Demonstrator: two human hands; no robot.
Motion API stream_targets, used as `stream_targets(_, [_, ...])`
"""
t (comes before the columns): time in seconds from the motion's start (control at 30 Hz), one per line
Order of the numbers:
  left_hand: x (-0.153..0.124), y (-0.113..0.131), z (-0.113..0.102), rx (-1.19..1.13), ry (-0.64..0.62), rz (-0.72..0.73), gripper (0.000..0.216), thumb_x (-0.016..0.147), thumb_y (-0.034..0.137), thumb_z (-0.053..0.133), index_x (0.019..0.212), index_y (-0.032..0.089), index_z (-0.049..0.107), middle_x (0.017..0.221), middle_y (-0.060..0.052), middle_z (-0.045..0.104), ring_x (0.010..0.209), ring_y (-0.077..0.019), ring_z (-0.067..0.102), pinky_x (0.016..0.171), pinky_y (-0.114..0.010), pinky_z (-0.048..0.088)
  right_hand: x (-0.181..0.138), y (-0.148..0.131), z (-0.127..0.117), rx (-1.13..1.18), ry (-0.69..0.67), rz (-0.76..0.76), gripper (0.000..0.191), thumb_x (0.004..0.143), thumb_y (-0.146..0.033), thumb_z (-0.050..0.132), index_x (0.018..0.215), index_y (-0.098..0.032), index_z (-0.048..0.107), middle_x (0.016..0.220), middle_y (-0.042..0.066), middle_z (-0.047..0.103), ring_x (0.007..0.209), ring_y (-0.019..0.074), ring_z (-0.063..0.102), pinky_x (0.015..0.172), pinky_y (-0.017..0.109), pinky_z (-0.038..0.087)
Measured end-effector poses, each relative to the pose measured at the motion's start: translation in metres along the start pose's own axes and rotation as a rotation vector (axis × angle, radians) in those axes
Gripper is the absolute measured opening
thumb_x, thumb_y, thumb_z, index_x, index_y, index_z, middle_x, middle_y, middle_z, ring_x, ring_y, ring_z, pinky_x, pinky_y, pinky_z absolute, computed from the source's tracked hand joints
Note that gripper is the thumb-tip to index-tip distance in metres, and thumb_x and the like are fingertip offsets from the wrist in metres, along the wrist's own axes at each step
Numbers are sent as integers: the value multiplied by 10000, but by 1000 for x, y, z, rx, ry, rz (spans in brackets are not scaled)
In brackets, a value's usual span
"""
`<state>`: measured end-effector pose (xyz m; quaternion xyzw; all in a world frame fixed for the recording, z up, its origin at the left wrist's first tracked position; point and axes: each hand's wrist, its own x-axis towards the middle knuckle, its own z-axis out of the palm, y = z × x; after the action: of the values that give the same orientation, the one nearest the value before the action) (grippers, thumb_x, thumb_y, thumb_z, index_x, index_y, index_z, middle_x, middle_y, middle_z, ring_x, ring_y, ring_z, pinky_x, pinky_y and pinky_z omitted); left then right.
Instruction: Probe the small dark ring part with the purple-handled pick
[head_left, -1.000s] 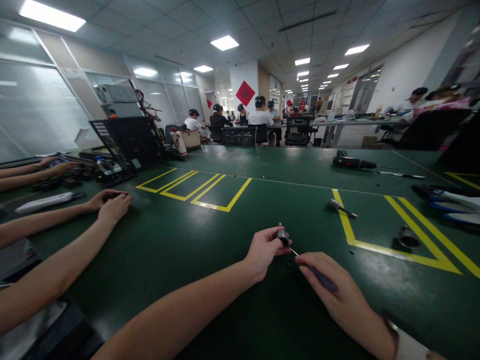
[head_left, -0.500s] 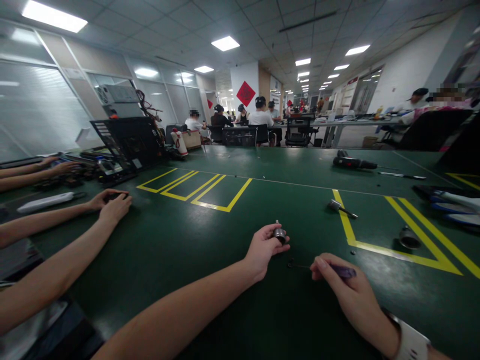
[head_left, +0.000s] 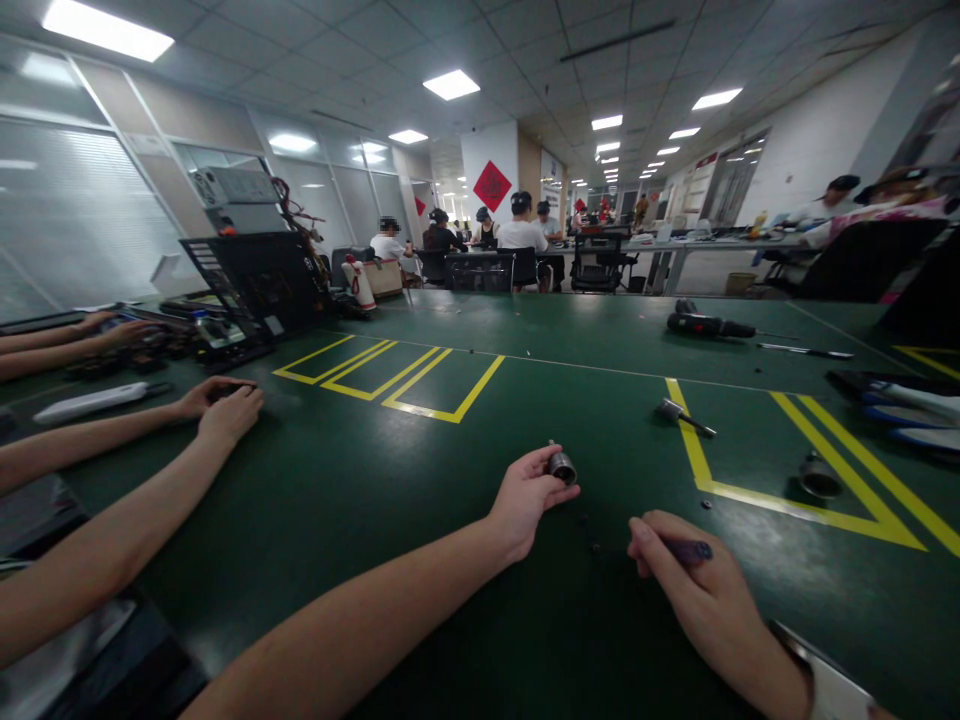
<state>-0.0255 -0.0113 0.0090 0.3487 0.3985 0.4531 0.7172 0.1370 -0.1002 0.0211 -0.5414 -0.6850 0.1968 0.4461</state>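
Observation:
My left hand (head_left: 526,500) grips a small hollow metal cylinder (head_left: 562,467) with a short stem on top, its open end facing toward me. To its right, my right hand (head_left: 694,575) is closed around a slim screwdriver (head_left: 690,551) with a purple handle; its thin shaft is hard to make out now. Between the hands, tiny dark parts (head_left: 595,547) lie on the green table (head_left: 450,620). A small nut-like ring (head_left: 706,505) rests above my right hand.
Ahead on the right lie a metal piece with a rod (head_left: 686,416), a metal cup (head_left: 819,476) inside yellow tape, and a power screwdriver (head_left: 709,323). Another person's hands (head_left: 225,408) work at the left. A black equipment frame (head_left: 262,285) stands beyond them.
The metal cylinder has tilted slightly in my left hand. My right hand has moved a little right, and the screwdriver's tip has left the dark part, which now shows as separate bits on the table.

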Motion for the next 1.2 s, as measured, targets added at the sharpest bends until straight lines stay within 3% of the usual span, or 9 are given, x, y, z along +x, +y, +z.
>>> stream_targets(0.2, [0, -1, 2, -16, 22, 8, 529, 769, -65, 524, 1270, 103, 491, 1093, -124, 601, 925, -178, 642, 860, -332, 545, -3, 0, 2, 83, -10, -100, 305, 915, -332, 438, 684, -219, 603, 649, 9, 627, 599, 158, 612, 543, 260, 493])
stream_targets(0.33, [0, -2, 4, 27, 18, 11, 525, 765, -48, 555, 1265, 103, 504, 1029, -109, 630, 867, -162, 647, 840, -336, 550, -3, 3, 4, 86, 45, -184, 157, 894, -288, 498, 881, -232, 644, 827, 39, 679, 773, 184, 654, 668, 285, 541])
stream_targets(0.47, [-3, -1, 6, 75, 15, 13, 493, 751, -39, 580, 1220, 111, 551, 994, -94, 646, 830, -147, 641, 822, -328, 553, -3, 8, 7, 21, 27, -228, 163, 879, -277, 535, 995, -248, 645, 939, 61, 690, 871, 206, 659, 756, 333, 555])
stream_targets(0.97, [-4, -5, 4, 181, -24, 57, 269, 784, 56, 608, 1045, 121, 605, 909, -86, 655, 767, -165, 662, 720, -323, 569, -3, 15, 11, -67, 12, -250, 175, 883, -262, 527, 1022, -240, 631, 958, 80, 684, 882, 220, 658, 763, 372, 568])
stream_targets(1.2, [-4, -6, 10, 180, 39, 72, 229, 765, 24, 609, 978, 108, 627, 805, -64, 651, 665, -136, 647, 609, -260, 547, -4, 11, 10, -74, 7, -260, 173, 885, -259, 520, 1017, -243, 631, 933, 71, 686, 861, 216, 657, 742, 361, 563])
